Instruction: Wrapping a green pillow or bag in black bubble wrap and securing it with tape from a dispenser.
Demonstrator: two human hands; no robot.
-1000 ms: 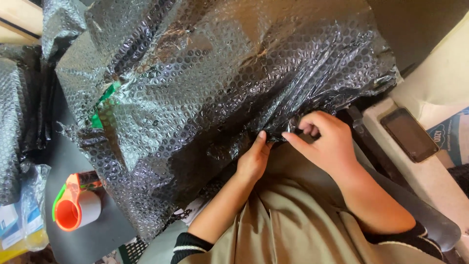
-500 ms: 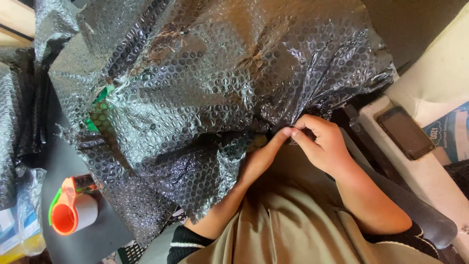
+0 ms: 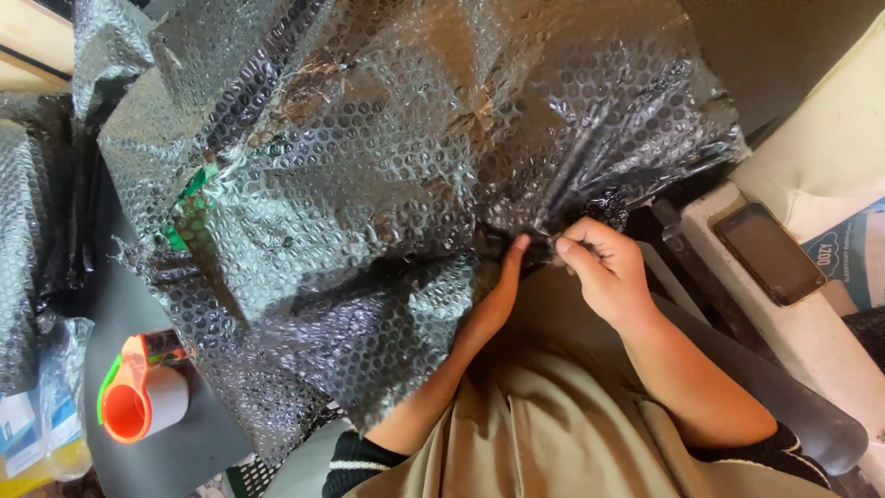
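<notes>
The big sheet of black bubble wrap (image 3: 415, 166) lies over the desk (image 3: 129, 304) and spreads away from the person, with its near edge at the 2 hands; the right hand (image 3: 599, 267) pinches this gathered edge; the left hand (image 3: 493, 300) is open, its fingers flat under the same fold, just beside the right; compared with 0.5 s ago, the left fingers are straighter and the right hand is slightly higher; an orange tape dispenser (image 3: 138, 401) stands well apart at the left.

Left hand (image 3: 493, 300) fingers tucked under bubble wrap (image 3: 415, 157); wrapped contents hidden.
</notes>
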